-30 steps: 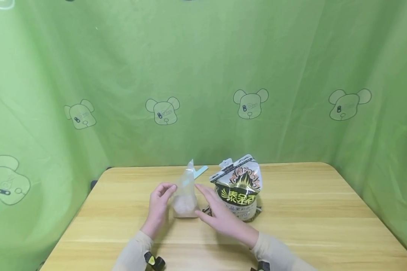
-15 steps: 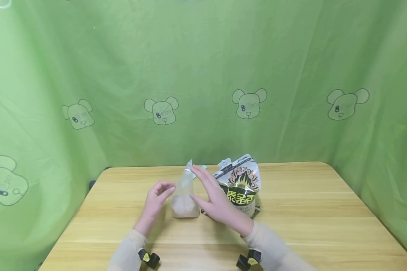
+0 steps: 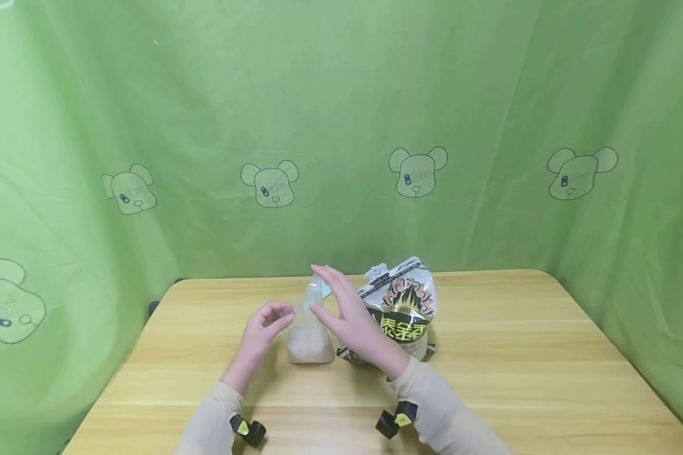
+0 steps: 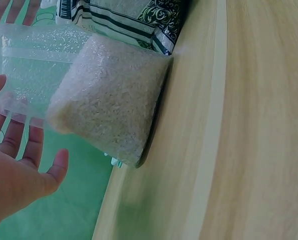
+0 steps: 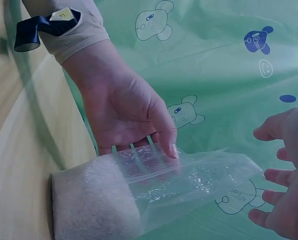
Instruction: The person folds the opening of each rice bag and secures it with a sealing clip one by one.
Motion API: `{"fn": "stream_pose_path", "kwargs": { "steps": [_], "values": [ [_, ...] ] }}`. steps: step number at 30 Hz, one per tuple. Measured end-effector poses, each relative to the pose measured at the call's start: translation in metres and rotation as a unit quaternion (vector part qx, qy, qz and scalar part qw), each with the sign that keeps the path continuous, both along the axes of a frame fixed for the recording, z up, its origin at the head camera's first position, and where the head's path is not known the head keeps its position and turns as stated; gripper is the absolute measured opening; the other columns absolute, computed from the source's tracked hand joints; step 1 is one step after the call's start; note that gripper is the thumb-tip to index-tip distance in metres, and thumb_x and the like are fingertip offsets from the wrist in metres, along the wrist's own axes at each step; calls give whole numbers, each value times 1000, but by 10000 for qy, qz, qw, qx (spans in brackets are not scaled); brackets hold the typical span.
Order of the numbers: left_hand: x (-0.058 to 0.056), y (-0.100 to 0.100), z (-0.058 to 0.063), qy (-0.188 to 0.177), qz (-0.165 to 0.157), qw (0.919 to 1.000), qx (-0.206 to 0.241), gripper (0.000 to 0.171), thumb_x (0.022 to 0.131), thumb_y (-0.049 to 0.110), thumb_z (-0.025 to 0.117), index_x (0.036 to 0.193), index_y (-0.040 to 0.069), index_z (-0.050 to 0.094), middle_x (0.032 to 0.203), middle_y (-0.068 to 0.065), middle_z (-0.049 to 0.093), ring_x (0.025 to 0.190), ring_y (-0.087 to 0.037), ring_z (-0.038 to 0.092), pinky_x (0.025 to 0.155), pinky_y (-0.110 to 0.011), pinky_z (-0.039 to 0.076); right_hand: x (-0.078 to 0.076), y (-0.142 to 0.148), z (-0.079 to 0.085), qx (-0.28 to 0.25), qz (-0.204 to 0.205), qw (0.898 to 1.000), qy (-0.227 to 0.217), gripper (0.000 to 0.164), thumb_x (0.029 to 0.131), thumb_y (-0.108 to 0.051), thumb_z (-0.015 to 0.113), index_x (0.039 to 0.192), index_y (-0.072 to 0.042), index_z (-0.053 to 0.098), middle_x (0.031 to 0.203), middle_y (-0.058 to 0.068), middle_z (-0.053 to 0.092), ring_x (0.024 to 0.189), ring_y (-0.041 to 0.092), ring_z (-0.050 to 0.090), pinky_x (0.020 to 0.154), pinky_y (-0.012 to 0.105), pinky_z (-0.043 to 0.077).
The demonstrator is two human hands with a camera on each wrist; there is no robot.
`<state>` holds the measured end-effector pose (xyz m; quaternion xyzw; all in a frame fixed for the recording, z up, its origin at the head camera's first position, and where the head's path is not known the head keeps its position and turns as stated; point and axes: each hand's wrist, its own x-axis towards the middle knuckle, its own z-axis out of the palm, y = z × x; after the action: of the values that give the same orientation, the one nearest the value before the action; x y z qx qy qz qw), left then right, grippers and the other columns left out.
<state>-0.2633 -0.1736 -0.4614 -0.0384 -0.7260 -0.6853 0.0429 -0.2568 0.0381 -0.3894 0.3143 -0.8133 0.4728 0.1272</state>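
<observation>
A clear plastic bag of rice (image 3: 310,347) stands upright on the table, its grains at the bottom and its upper part thin and see-through. My left hand (image 3: 260,332) is at the bag's left side. In the right wrist view, the fingers of my left hand (image 5: 121,107) lie behind the plastic, with the thumb at the near edge. A firm grip does not show. My right hand (image 3: 355,319) is raised beside the bag's top, fingers spread and holding nothing. In the right wrist view, a gap separates the right hand (image 5: 289,185) from the plastic.
Just right of the clear bag stands a larger printed bag (image 3: 404,303), black, white and yellow, partly hidden by my right hand. A light blue strip (image 3: 326,290) shows behind the clear bag's top. A green curtain (image 3: 341,126) surrounds the wooden table (image 3: 523,354).
My right hand has moved up and left, from the clear bag's lower right side to its top. The left hand has barely shifted. The bag stays in place.
</observation>
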Motion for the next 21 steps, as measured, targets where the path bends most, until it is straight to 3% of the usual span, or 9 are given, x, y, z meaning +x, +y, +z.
{"fn": "stream_pose_path", "kwargs": {
  "steps": [7,15,21],
  "values": [
    [0,-1,0,-3,-36,10000,-45,32,90,12,67,118,-2,59,122,-16,63,108,-11,59,102,-33,44,-1,-2,-7,162,-93,9996,-193,62,94,-28,62,149,-20,37,156,7,35,147,32,28,115,63,24],
    [-1,-1,0,-87,-37,9999,78,33,89,12,68,117,-3,59,119,-11,65,107,-10,60,101,-32,45,-4,-1,-11,58,53,10000,-29,49,93,-23,63,138,-10,48,139,11,54,133,28,48,113,52,36],
    [0,-2,-1,-107,-71,9999,62,34,89,13,68,118,-2,59,124,-15,63,116,-14,57,107,-38,42,-4,-1,-11,36,118,9999,6,34,94,-22,63,125,-10,58,129,9,62,127,27,53,111,50,39]
  ]
}}
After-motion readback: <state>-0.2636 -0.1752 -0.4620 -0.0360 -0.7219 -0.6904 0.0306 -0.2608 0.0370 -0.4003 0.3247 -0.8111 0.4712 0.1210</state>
